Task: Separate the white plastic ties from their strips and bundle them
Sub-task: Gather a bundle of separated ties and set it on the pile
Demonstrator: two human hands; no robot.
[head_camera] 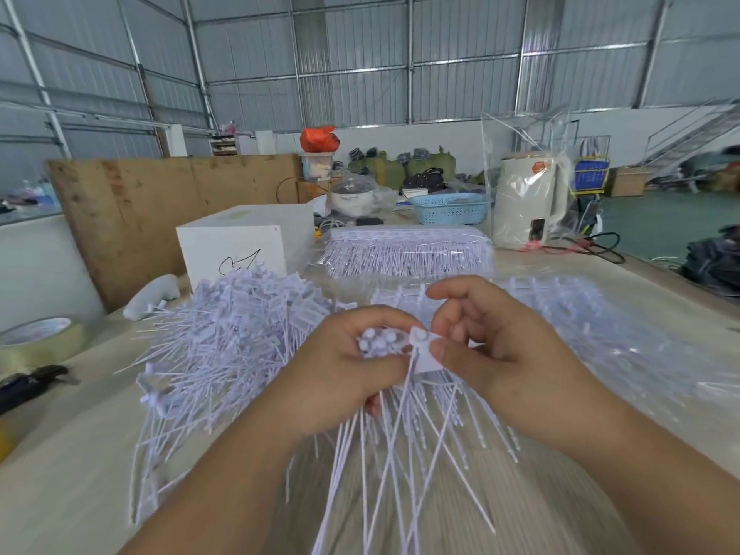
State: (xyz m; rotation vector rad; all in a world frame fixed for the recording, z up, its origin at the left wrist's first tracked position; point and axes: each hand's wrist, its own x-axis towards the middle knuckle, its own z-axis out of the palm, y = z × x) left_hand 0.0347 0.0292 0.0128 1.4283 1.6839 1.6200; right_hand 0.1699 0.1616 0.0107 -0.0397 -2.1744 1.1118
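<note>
1. The worktable (80,494) carried all the items noted and was pale, with a wood-grain area nearest the camera.
2. A large brown board (152,206) stood upright behind the table's left side.
3. A heap of loose white ties (224,342) lay on the table left of centre, tails pointing in many directions.
4. Clear plastic bags holding ties on their strips (408,250) lay behind the hands, and further strips (560,314) were spread to the right.
5. A white box (236,242) with a black scribble stood behind the loose heap.
6. A cream-coloured kettle (528,202) inside a clear bag stood at the far right, with a blue basket (450,208) just left of it.
7. A roll of clear tape (40,340) lay at the left edge, with a dark tool (28,384) near it; the tool's type could not be determined.
8. The left hand (340,378) was curled around a bundle of ties (378,344), heads up and tails fanning down towards the camera.
9. The right hand (496,346) pinched the flat tab of a single tie (424,350) between thumb and fingers, held against the bundle's heads.
</note>
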